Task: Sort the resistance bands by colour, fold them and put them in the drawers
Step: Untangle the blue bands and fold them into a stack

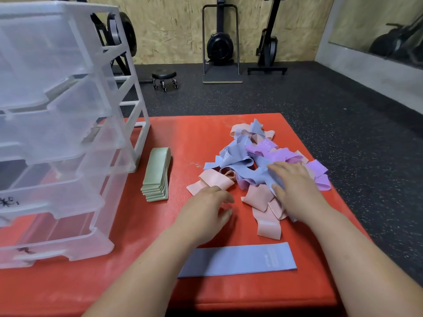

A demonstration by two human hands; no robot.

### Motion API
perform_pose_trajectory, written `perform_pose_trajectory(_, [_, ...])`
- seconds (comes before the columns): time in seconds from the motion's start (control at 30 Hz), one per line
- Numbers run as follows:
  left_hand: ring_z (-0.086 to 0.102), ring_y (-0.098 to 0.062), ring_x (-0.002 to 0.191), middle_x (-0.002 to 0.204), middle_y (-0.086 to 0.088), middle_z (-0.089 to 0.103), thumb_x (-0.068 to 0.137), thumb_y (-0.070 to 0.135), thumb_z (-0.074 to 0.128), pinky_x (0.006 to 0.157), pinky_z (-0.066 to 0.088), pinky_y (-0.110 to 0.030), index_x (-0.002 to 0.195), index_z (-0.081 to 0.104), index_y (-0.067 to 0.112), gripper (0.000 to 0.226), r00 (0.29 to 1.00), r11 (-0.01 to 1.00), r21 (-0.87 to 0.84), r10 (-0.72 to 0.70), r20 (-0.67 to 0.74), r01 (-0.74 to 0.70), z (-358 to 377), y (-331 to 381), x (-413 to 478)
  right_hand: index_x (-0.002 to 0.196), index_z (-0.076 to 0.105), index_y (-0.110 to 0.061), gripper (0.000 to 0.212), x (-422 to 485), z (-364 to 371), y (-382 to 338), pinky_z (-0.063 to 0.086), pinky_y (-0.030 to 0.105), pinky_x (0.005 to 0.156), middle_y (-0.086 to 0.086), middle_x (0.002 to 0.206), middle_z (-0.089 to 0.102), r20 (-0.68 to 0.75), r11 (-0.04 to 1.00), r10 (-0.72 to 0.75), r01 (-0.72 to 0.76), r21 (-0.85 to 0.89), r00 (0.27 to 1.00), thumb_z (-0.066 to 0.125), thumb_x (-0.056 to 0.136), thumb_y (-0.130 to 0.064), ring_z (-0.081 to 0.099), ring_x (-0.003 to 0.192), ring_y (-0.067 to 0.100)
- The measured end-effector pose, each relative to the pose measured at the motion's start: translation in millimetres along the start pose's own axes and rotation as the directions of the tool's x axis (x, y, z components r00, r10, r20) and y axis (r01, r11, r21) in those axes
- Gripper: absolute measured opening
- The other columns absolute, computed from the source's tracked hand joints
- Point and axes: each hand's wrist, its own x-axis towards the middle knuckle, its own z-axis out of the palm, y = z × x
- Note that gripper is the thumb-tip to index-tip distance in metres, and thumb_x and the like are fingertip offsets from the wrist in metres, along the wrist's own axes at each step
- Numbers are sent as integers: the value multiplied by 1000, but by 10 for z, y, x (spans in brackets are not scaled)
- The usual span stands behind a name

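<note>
A tangled heap of blue, pink and purple resistance bands (254, 161) lies on the red mat (196, 138). My right hand (295, 186) rests flat on the heap's near side, fingers spread over a blue band, gripping nothing that I can see. My left hand (206, 207) hovers open just below a pink band (212, 180) at the heap's left edge. A neat stack of folded green bands (156, 175) sits to the left. One blue band (238, 259) lies flat near the mat's front, under my forearms. The clear plastic drawer unit (57, 138) stands at the left.
The mat's front edge (251, 304) and right edge drop to dark speckled gym floor (343, 124). At the back wall stand a small wheeled stool (164, 80) and exercise machines (220, 42). A lower drawer holds something dark.
</note>
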Motion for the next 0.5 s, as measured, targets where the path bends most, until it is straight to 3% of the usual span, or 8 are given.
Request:
perform_pose_trajectory(0.07, [58, -14, 111, 115, 12, 64, 96, 34, 66, 94, 51, -36, 122, 70, 32, 26, 1000, 1000, 2, 3, 12, -3, 7, -12, 2, 138, 61, -31, 49, 12, -9, -2, 45, 50, 103, -4, 134, 63, -63, 999, 31, -32, -16, 998, 72, 91, -25, 48, 126, 28])
perform_pose_trajectory(0.17, [58, -15, 111, 114, 11, 64, 96, 34, 66, 94, 51, -36, 121, 70, 32, 26, 1000, 1000, -4, 2, 22, -2, 12, -33, 14, 115, 76, -32, 29, -7, -51, -1, 48, 44, 92, -3, 104, 69, -137, 990, 105, -117, -84, 985, 77, 87, -24, 53, 112, 28])
perform_pose_trajectory(0.23, [58, -13, 112, 115, 13, 64, 96, 35, 66, 93, 51, -35, 122, 70, 33, 26, 1000, 1000, -10, -5, 15, 5, 13, -38, 22, 105, 80, -28, 17, -25, -115, -18, 48, 42, 88, 0, 99, 69, -171, 991, 119, -127, -39, 978, 76, 89, -24, 55, 109, 30])
perform_pose_trajectory(0.33, [58, -12, 112, 117, 14, 63, 97, 36, 66, 91, 51, -34, 123, 69, 34, 26, 1000, 1000, -13, -11, -16, 11, 3, -39, 41, 103, 78, -26, 14, -34, -382, -109, 45, 36, 90, -1, 107, 73, -359, 969, 145, -58, 242, 922, 73, 92, -21, 60, 109, 29])
perform_pose_trajectory(0.43, [60, -14, 110, 116, 11, 65, 96, 34, 68, 92, 52, -38, 122, 70, 32, 26, 999, 999, -53, -8, -53, 5, -22, -30, 63, 107, 75, -26, 16, -51, -801, -257, 51, 30, 90, -11, 106, 75, -495, 783, 272, 109, 612, 825, 69, 95, -16, 70, 101, 14])
perform_pose_trajectory(0.5, [61, -13, 107, 114, 11, 66, 95, 32, 68, 92, 52, -39, 121, 70, 31, 26, 997, 995, -96, -15, -77, 8, -29, -22, 67, 106, 74, -25, 17, -90, -902, -306, 54, 28, 89, -10, 104, 77, -466, 677, 284, 169, 716, 838, 70, 96, -12, 73, 99, 11])
